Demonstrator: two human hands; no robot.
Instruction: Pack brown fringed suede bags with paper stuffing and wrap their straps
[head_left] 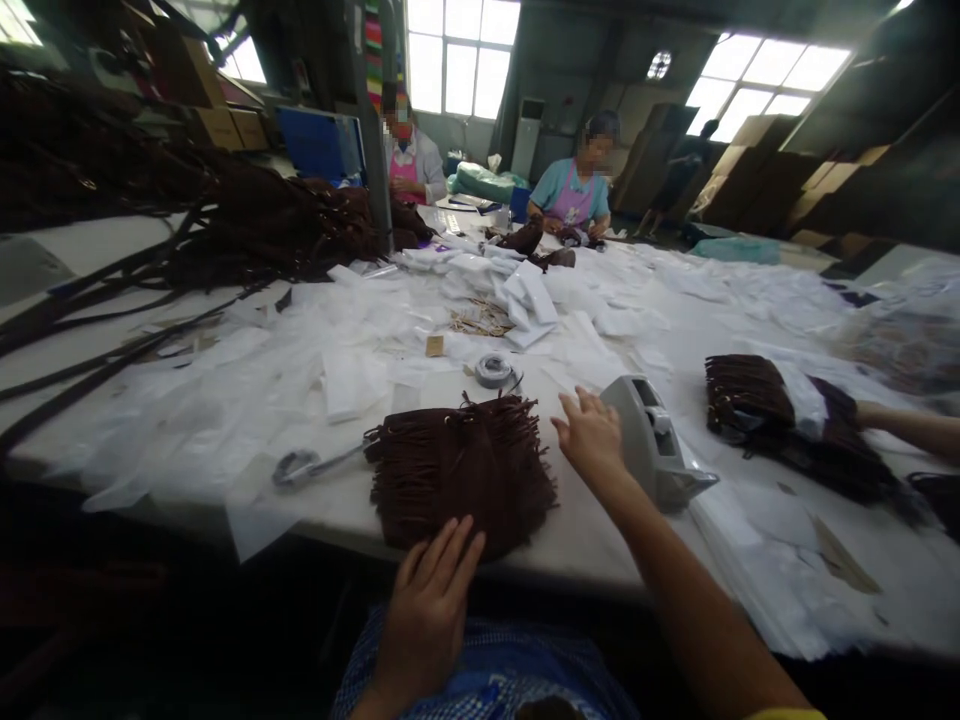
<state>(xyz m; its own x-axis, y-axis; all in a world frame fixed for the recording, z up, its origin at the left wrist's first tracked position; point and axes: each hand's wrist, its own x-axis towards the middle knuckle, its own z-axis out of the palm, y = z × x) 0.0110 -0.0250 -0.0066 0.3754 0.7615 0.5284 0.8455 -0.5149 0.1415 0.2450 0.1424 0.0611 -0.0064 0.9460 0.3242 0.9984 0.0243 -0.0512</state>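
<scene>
A dark brown fringed bag (465, 465) lies flat at the table's front edge. My left hand (435, 590) rests on its near edge, fingers stretched out and not wrapped round anything. Over the table to the right of the bag, my right hand (591, 432) is spread open, holding nothing. It is nearest to a grey tape dispenser (645, 440) just beyond its fingers on the right. A wrapped strap end (296, 467) sticks out to the left of the bag. Behind the bag sits a grey coiled roll (493, 370).
Dark straps and bags (285, 215) are heaped at the left. White plastic sheets (247, 370) and white packets (529, 300) cover much of the table (592, 545). At the right, another person's arm (911, 428) reaches to a brown fringed bag (750, 395). Two people work across the table.
</scene>
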